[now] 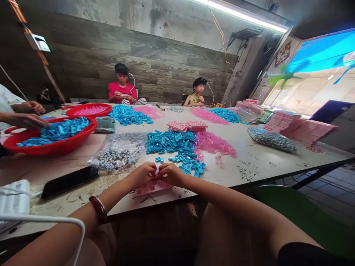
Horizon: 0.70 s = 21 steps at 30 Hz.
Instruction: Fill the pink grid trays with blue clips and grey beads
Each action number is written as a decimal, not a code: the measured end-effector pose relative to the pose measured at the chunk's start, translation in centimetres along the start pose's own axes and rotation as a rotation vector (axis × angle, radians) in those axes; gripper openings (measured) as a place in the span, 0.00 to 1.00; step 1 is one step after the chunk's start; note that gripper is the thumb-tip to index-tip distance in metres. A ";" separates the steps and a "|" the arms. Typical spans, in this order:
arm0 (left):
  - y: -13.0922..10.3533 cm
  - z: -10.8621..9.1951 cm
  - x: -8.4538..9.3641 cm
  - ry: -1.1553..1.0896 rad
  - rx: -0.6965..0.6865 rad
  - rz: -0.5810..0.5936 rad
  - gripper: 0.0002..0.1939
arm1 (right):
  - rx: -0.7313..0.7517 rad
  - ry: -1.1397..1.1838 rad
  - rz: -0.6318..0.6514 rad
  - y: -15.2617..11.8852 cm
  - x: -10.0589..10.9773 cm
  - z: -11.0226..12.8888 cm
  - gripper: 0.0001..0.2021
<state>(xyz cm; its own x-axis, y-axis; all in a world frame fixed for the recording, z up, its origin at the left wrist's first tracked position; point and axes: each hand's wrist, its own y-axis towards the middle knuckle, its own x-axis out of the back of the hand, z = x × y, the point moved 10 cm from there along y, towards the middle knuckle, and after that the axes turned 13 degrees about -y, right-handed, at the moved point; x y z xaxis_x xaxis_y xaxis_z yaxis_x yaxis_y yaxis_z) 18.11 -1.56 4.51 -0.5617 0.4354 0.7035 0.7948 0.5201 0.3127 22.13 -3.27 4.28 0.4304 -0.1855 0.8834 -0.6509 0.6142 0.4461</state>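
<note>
Above the near table edge, my left hand (144, 174) and my right hand (172, 173) meet with fingertips pinched together. A small pink plastic piece (157, 171) shows between them, mostly covered by the fingers. Directly under the hands lies a pink tray (153, 187) with square slots, partly hidden. Just beyond, a heap of blue plastic pieces (172, 142) spreads toward me, a few lying loose. To its right is a pile of translucent pink pieces (215, 144). Pink perforated trays (188, 126) rest behind the blue heap.
Left of my hands are a bag of small metallic parts (116, 155), a black phone (69, 181) and a red basin (55, 146) with a co-worker's hand in it. Stacked pink trays (285, 120) and another filled bag (271, 140) stand right. Two people sit across the table.
</note>
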 end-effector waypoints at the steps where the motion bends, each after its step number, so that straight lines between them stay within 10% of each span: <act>1: 0.0 -0.1 0.0 0.009 -0.002 0.000 0.10 | 0.005 0.000 0.007 0.0 -0.1 0.0 0.05; 21: -0.5 0.9 0.8 0.064 0.101 -0.028 0.06 | -0.033 -0.070 0.133 1.2 0.6 1.4 0.07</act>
<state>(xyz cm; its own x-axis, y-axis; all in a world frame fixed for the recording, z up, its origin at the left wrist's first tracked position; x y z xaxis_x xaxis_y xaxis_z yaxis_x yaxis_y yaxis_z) 17.02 -0.82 4.39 -0.5651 0.3732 0.7358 0.7498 0.6044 0.2693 20.77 -3.73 5.57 0.2967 -0.1530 0.9426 -0.6775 0.6619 0.3207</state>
